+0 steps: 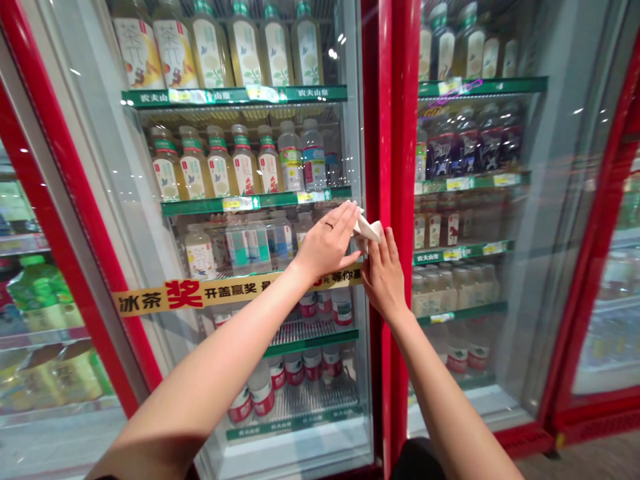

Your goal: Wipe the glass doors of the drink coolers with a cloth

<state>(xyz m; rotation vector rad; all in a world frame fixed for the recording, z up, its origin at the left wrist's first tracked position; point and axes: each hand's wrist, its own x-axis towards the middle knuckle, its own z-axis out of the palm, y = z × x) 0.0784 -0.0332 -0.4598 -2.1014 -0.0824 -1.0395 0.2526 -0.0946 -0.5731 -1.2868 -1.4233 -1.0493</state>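
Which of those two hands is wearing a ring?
The left hand: it has a dark ring, while none shows on the right hand.

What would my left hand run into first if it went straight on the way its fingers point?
Probably the red upright between the doors, up and right of your left hand. The white cloth is already at its fingertips; the exact depth is unclear.
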